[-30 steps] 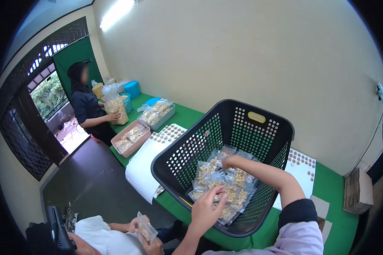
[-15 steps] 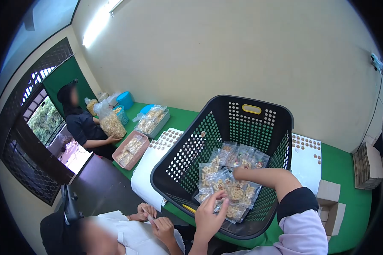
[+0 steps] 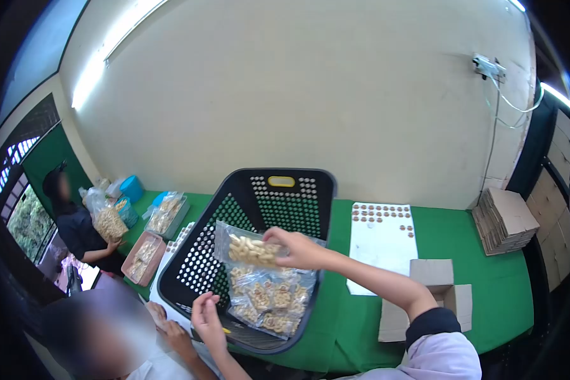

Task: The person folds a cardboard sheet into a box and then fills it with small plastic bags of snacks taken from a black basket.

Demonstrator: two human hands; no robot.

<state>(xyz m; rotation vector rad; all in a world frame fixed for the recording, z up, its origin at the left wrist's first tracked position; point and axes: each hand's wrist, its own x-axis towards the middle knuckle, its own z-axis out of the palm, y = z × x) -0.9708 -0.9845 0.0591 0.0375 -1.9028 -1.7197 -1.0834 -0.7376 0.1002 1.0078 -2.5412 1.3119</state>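
My right hand (image 3: 292,248) grips the edge of a clear snack packet (image 3: 248,249) full of pale curved pieces. It holds the packet raised over the inside of a black basket (image 3: 326,218). Below it, more snack packets (image 3: 269,296) with small round stickers lie piled in the basket. My left hand (image 3: 209,322) hovers at the basket's near left side, thumb and fingers apart, with nothing in it.
On the green table, an open cardboard box (image 3: 396,322), a sticker sheet (image 3: 380,253) and stacked flat cartons (image 3: 506,218) are to the right. At left are a pink tray (image 3: 144,258) and a grey tray (image 3: 169,216) of packets. Two co-workers stand at left, one close by.
My right hand has come up out of the pile with a snack packet in its fingers. The view has swung right, and my left hand has moved away from the packets.
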